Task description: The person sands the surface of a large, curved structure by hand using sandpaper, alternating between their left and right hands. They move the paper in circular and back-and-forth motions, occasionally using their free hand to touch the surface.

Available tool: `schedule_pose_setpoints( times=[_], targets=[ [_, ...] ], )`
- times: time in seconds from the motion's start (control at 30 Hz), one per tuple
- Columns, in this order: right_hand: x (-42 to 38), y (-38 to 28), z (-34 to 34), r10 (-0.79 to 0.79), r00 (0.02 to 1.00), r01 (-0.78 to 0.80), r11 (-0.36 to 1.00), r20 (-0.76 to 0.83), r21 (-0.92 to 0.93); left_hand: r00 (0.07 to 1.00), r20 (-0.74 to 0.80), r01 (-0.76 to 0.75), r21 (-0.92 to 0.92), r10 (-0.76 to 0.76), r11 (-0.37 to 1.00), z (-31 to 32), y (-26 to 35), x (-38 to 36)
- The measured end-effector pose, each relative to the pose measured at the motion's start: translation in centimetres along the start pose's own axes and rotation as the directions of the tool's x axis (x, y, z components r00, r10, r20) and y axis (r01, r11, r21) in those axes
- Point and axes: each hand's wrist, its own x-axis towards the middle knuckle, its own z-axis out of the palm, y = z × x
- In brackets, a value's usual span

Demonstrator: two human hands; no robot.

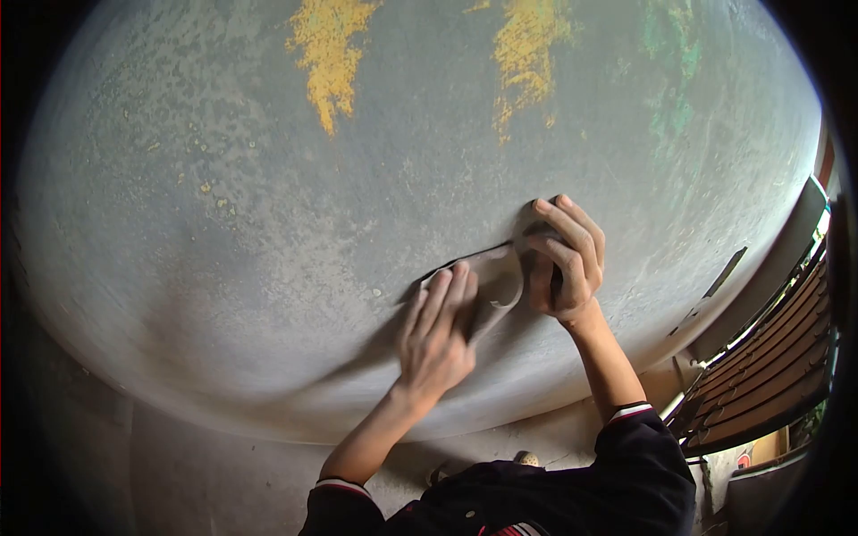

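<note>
My left hand [433, 326] lies with its fingers stretched over a sheet of sandpaper [497, 272], pressing it against a large curved grey panel [295, 214]. The sheet's right end curls up off the panel, and its dark upper edge rests along the surface. Right of the sheet, my right hand [572, 259] touches the panel with bent, separated fingers. Shadow fills the space under its palm, and I make out nothing held there. Worn yellow patches [332, 58] and faint green marks show on the panel's upper part.
Below the panel is a concrete floor [223, 482], with a patterned shoe [527, 458] partly visible. A brown slatted metal gate [760, 357] stands at the right. A dark narrow slot [726, 272] marks the panel's right side.
</note>
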Motion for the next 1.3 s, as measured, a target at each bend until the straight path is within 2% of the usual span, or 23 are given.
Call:
schedule_pose_setpoints(
  times=[0.1, 0.13, 0.17, 0.23, 0.3, 0.4, 0.47, 0.5, 0.57, 0.63, 0.7, 0.77, 0.8, 0.83, 0.9, 0.93, 0.97, 1.03, 1.1, 1.17, 1.2, 1.23, 1.3],
  targets=[
    [0.0, 0.0, 0.3, -0.009, 1.000, 0.009, 1.000, -0.005, 0.013, 0.924, -0.345, 0.148, -0.067, -0.162, 0.987, -2.9, -4.4, 1.7],
    [0.0, 0.0, 0.3, -0.005, 1.000, 0.005, 1.000, -0.013, 0.010, 0.888, -0.333, 0.235, -0.262, -0.316, 0.936, -4.5, -5.6, 2.0],
    [0.0, 0.1, 0.4, 0.006, 0.999, -0.005, 1.000, -0.044, 0.025, 0.848, -0.292, 0.415, -0.155, -0.443, 0.897, -6.5, -5.6, 2.9],
    [-0.3, 0.1, 0.5, 0.029, 0.997, -0.026, 0.999, -0.073, 0.048, 0.893, -0.306, 0.283, -0.191, -0.331, 0.940, -4.5, -4.7, 2.7],
    [-0.3, 0.3, 0.3, 0.019, 0.998, -0.017, 0.999, -0.065, 0.035, 0.991, -0.106, 0.070, -0.130, -0.084, 0.989, -0.9, -0.9, 1.2],
    [-0.1, 0.1, 0.2, 0.011, 0.999, -0.009, 0.999, -0.042, 0.051, 1.000, -0.018, 0.015, 0.031, -0.014, 0.999, -0.8, -1.3, 0.5],
    [0.0, 0.2, 0.3, 0.002, 0.999, 0.001, 0.998, -0.042, 0.056, 0.925, -0.352, 0.169, 0.044, -0.143, 0.985, -3.4, -4.7, 2.6],
    [0.0, 0.2, 0.3, -0.004, 0.999, 0.007, 0.998, -0.044, 0.068, 0.914, -0.298, 0.218, -0.209, -0.274, 0.953, -5.2, -6.1, 3.2],
    [-0.1, 0.3, 0.4, 0.003, 0.998, 0.001, 0.998, -0.055, 0.065, 0.912, -0.318, 0.209, -0.184, -0.259, 0.960, -5.5, -6.2, 4.0],
    [-0.1, 0.2, 0.4, 0.011, 0.998, -0.007, 0.997, -0.060, 0.072, 0.915, -0.399, 0.101, 0.083, -0.060, 0.991, -1.4, -4.3, 3.4],
    [0.0, 0.0, 0.2, 0.025, 0.999, -0.023, 0.999, -0.038, 0.042, 0.994, 0.006, -0.105, 0.195, 0.106, 0.975, 0.0, -1.3, 0.5],
    [0.0, 0.1, 0.2, 0.018, 0.999, -0.017, 0.999, -0.030, 0.045, 0.988, -0.152, 0.001, -0.036, -0.006, 0.999, -1.0, -2.9, 1.1],
    [-0.1, 0.1, 0.2, 0.012, 0.999, -0.010, 0.998, -0.031, 0.055, 0.938, -0.347, 0.011, -0.032, -0.021, 0.999, -2.0, -4.5, 2.4],
    [-0.1, 0.2, 0.3, 0.002, 0.999, 0.001, 0.998, -0.037, 0.062, 0.931, -0.355, 0.112, 0.060, -0.084, 0.992, -4.2, -5.2, 2.9],
    [-0.2, 0.3, 0.3, 0.010, 0.999, -0.007, 0.998, -0.052, 0.057, 0.891, -0.178, 0.380, -0.214, -0.418, 0.900, -7.0, -5.6, 3.7],
    [-0.2, 0.3, 0.4, 0.012, 0.998, -0.008, 0.998, -0.056, 0.059, 0.918, -0.186, 0.299, -0.254, -0.350, 0.920, -6.2, -5.3, 3.6],
    [-0.2, 0.3, 0.4, 0.015, 0.998, -0.012, 0.998, -0.058, 0.061, 0.915, -0.400, 0.060, 0.014, -0.049, 0.998, -3.8, -4.8, 4.2],
    [-0.1, 0.2, 0.2, 0.021, 0.999, -0.019, 0.999, -0.047, 0.040, 0.993, -0.112, -0.029, 0.090, 0.039, 0.996, -1.1, -1.6, 1.6],
    [-0.1, 0.1, 0.2, 0.015, 0.999, -0.014, 0.999, -0.035, 0.050, 0.998, -0.006, -0.069, 0.128, 0.070, 0.989, -1.3, -1.0, 1.2],
    [-0.1, 0.1, 0.3, 0.015, 1.000, -0.013, 0.999, -0.027, 0.050, 0.968, -0.241, 0.078, 0.048, -0.064, 0.996, -3.3, -2.6, 2.6],
    [-0.1, 0.2, 0.3, 0.008, 0.999, -0.006, 0.998, -0.032, 0.054, 0.954, -0.299, 0.042, 0.049, -0.026, 0.998, -4.0, -4.9, 3.3],
    [-0.1, 0.2, 0.3, 0.002, 0.999, 0.000, 0.998, -0.037, 0.060, 0.953, -0.242, 0.136, -0.205, -0.184, 0.969, -5.4, -5.9, 3.3],
    [0.0, 0.3, 0.4, 0.004, 0.999, -0.002, 0.999, -0.041, 0.051, 0.938, -0.336, 0.156, 0.181, -0.089, 0.971, -5.7, -6.5, 4.2]
  ],
)
